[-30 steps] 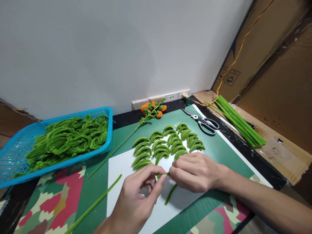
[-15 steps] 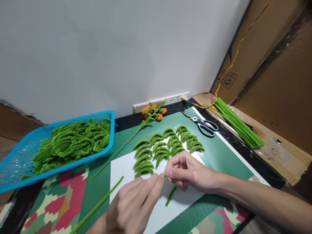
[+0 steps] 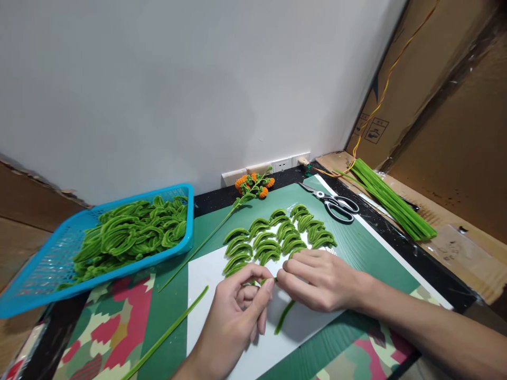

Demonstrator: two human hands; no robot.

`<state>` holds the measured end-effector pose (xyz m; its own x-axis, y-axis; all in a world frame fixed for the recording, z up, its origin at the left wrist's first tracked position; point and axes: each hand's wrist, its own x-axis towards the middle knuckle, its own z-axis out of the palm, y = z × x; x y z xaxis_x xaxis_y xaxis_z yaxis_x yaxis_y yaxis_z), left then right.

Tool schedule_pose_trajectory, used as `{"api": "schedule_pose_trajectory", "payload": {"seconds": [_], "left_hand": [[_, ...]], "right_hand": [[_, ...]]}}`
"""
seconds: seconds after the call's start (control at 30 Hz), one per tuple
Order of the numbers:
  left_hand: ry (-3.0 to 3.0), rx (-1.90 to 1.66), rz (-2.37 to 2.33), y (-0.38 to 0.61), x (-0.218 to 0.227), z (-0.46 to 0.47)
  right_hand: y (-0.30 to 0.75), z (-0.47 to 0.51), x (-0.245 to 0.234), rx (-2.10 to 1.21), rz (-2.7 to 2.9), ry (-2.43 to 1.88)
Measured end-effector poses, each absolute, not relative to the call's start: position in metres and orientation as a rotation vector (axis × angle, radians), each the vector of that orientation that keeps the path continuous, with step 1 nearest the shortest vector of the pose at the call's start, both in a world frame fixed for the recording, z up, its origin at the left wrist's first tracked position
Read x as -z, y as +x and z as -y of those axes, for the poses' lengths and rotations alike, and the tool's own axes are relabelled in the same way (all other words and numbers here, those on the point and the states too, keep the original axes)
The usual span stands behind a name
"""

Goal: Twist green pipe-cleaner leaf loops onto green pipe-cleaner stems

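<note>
My left hand (image 3: 240, 311) and my right hand (image 3: 317, 279) meet over a white sheet of paper (image 3: 206, 269). Both pinch a small piece of green pipe cleaner (image 3: 274, 281), mostly covered by the fingertips. Below the right hand a short green pipe cleaner end (image 3: 284, 317) shows; whether it joins the pinched piece is hidden. Behind the fingers lie rows of curved green pipe cleaner leaves (image 3: 266, 246). To the left a long green pipe cleaner (image 3: 166, 333) lies across the paper's edge.
A blue basket (image 3: 189, 221) full of green pipe cleaner leaves stands at left. Behind the paper lie an orange-flowered stem (image 3: 247, 195) and open scissors (image 3: 335, 203). A bundle of green pipe cleaners (image 3: 392, 198) rests on cardboard (image 3: 471, 269) at right, under a yellow wire (image 3: 382, 97).
My left hand has turned so its thumb and curled fingers show, and my right hand has rolled over, its back now up. The view has shifted slightly; the pinched piece stays between them.
</note>
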<state>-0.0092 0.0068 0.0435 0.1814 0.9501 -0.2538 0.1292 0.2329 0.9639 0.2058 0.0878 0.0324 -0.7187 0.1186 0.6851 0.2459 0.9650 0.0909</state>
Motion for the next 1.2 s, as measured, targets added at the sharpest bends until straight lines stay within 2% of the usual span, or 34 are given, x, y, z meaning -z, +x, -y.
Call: {"api": "schedule_pose_trajectory", "payload": {"seconds": [0.1, 0.2, 0.33, 0.5, 0.6, 0.63, 0.7, 0.77, 0.87, 0.93, 1.0, 1.2], "left_hand": [[1.2, -0.848, -1.239, -0.009, -0.041, -0.007], [1.321, -0.915, -1.261, -0.009, -0.041, -0.006], [1.719, -1.082, -1.248, -0.013, -0.044, -0.004], [2.302, -1.256, -1.109, -0.019, -0.044, -0.003], [2.389, -1.356, -1.115, -0.018, -0.041, -0.004], [2.359, -1.36, -1.127, -0.017, -0.04, -0.004], [2.207, -1.323, -1.195, -0.013, -0.038, -0.004], [1.95, -1.258, -1.281, -0.008, -0.035, -0.002], [1.561, -1.163, -1.329, -0.003, -0.03, 0.002], [1.43, -1.114, -1.336, -0.001, -0.027, 0.005], [1.383, -1.063, -1.344, -0.001, -0.026, 0.006], [1.367, -1.017, -1.338, -0.002, -0.028, 0.007]], "right_hand": [[0.206, -0.087, -0.032, 0.174, 2.36, -0.243], [0.204, -0.08, -0.032, -0.139, 2.318, -0.352], [0.2, -0.069, -0.032, -0.918, 2.109, -0.482], [0.189, -0.065, -0.032, -2.159, 1.366, -0.747], [0.187, -0.069, -0.033, -2.458, 1.105, -0.774], [0.188, -0.07, -0.034, -2.432, 1.144, -0.77], [0.191, -0.072, -0.036, -2.179, 1.399, -0.766], [0.196, -0.074, -0.037, -1.642, 1.797, -0.707], [0.204, -0.078, -0.035, -0.63, 2.179, -0.512], [0.207, -0.08, -0.032, -0.245, 2.22, -0.448], [0.207, -0.082, -0.03, -0.146, 2.22, -0.457], [0.207, -0.079, -0.028, -0.242, 2.223, -0.459]]}}
